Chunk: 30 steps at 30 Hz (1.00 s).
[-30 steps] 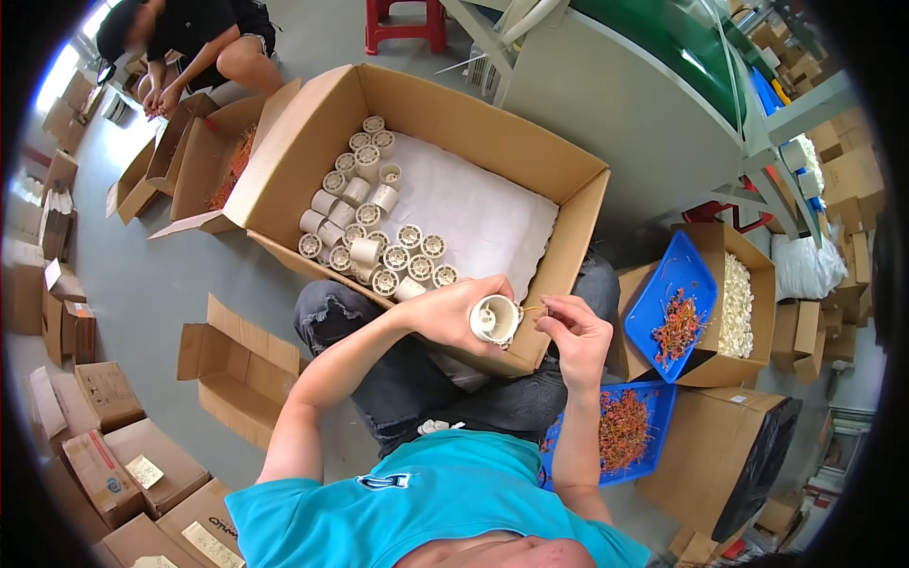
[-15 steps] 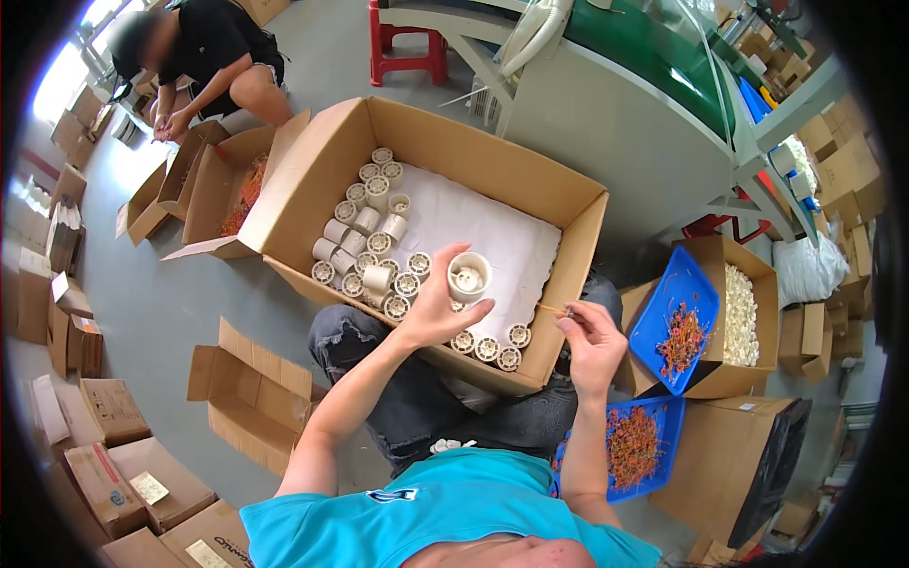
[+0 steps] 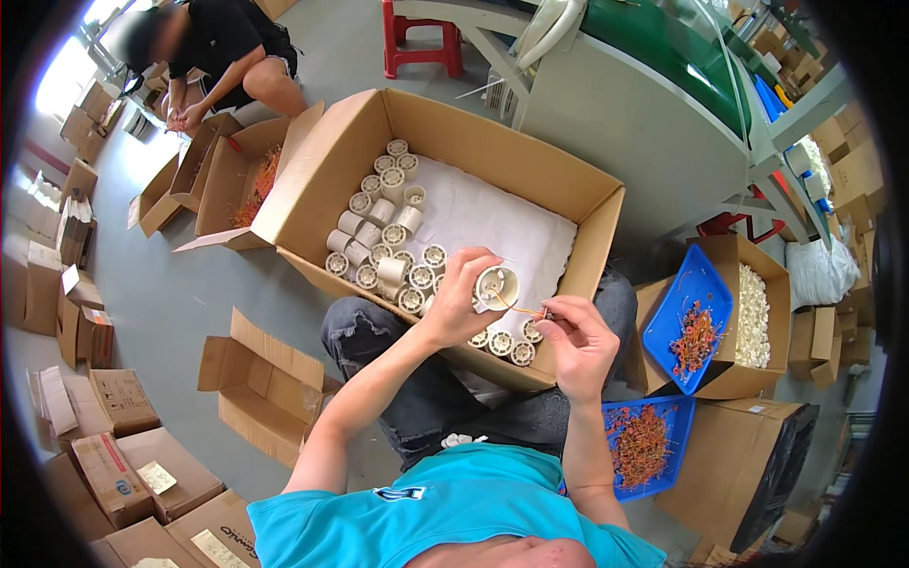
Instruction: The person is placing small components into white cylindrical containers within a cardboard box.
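- Left hand (image 3: 461, 301): fingers curled around white cup (image 3: 496, 287), open end up, held over near side of large carton (image 3: 322, 175).
- Right hand (image 3: 579, 341): just right of cup, pinching thin orange wire (image 3: 516, 308) that runs into cup.
- More white cups (image 3: 383, 222), in carton, mostly left and near sides; white sheet (image 3: 483, 213) under.
- Right: two blue trays (image 3: 696, 275), orange-red wires in both.
- Far left: co-worker (image 3: 232, 57), crouched by open boxes (image 3: 218, 180).
- Far: red stool (image 3: 423, 59).
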{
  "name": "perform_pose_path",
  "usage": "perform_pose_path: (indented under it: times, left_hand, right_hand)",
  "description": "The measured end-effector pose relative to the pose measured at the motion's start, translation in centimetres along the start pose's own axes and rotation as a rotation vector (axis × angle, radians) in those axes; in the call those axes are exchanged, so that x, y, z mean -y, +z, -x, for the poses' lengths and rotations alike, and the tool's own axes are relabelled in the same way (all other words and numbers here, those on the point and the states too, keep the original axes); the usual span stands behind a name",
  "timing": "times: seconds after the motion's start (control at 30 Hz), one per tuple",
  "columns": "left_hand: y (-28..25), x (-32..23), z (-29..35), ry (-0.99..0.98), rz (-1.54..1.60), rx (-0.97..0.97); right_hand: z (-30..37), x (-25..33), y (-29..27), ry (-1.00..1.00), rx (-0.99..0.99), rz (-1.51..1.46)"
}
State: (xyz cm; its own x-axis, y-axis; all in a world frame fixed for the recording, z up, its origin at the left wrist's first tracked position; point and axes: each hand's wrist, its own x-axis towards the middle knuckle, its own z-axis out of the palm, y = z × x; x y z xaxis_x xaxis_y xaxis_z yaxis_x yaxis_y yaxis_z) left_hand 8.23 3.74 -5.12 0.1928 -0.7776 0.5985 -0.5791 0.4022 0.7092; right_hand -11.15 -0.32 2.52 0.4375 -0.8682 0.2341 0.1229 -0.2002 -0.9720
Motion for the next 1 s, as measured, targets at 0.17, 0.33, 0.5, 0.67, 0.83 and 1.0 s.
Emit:
perform_pose_path:
  times: [0.17, 0.33, 0.5, 0.67, 0.83, 1.0]
  left_hand:
    - [-0.1, -0.3, 0.0, -0.017, 0.018, 0.026]
    - [-0.2, -0.5, 0.0, -0.010, -0.004, 0.047]
    - [-0.5, -1.0, -0.8, 0.106, -0.067, 0.061]
    - [0.8, -0.2, 0.7, -0.003, 0.019, 0.175]
    - [0.5, -0.5, 0.3, 0.032, -0.130, 0.155]
    - [-0.2, -1.0, -0.1, 0.074, -0.226, 0.164]
  right_hand:
    - [-0.1, -0.3, 0.2, 0.020, 0.011, 0.013]
    - [-0.2, -0.6, 0.3, 0.039, 0.005, 0.035]
    - [-0.6, 0.7, 0.9, -0.171, -0.009, 0.555]
    - [-1.3, -0.4, 1.7, -0.322, 0.118, 0.745]
    - [-2.0, -1.6, 2.8, -0.332, 0.194, 0.757]
    - [-2.1, -1.9, 2.9, -0.305, 0.226, 0.739]
